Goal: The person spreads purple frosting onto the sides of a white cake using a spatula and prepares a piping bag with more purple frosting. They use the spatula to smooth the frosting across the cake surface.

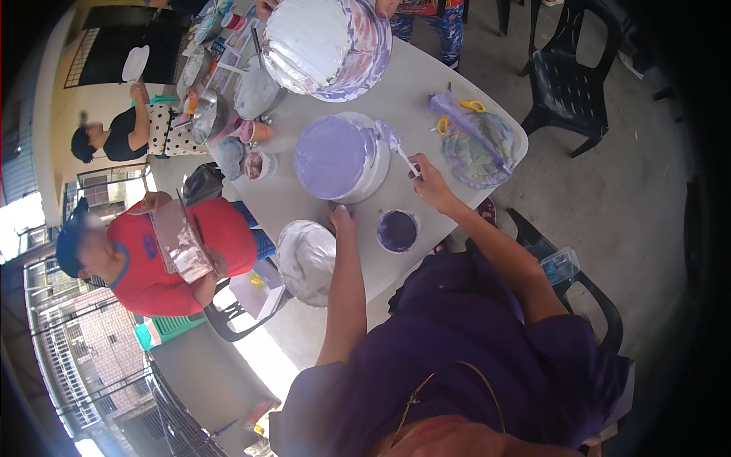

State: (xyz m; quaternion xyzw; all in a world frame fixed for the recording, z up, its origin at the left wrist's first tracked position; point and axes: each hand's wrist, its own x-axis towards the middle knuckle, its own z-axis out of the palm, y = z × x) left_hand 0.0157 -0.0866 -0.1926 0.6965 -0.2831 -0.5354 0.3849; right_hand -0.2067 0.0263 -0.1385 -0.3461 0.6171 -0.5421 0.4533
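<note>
A round cake (329, 156) stands on the table in front of me. Smooth lilac icing covers its top, while its side toward my right hand shows white. My right hand (431, 185) is closed around the white handle of a spatula (390, 137), whose blade carries lilac icing and lies against the cake's right side. At the cake's near lower edge, my left hand (343, 216) grips its base, with the fingertips partly hidden. A tub of darker purple icing (397, 231) sits near me, between my forearms. Left of my left forearm is a large metal bowl (306, 263).
Yellow-handled scissors (472, 105) and a plastic sheet smeared with purple (480, 148) lie at the right. Another person's hands hold a larger white-and-purple cake (327, 49) at the far side. Bowls and cups (255, 131) crowd the left. A person in red (183, 255) stands there.
</note>
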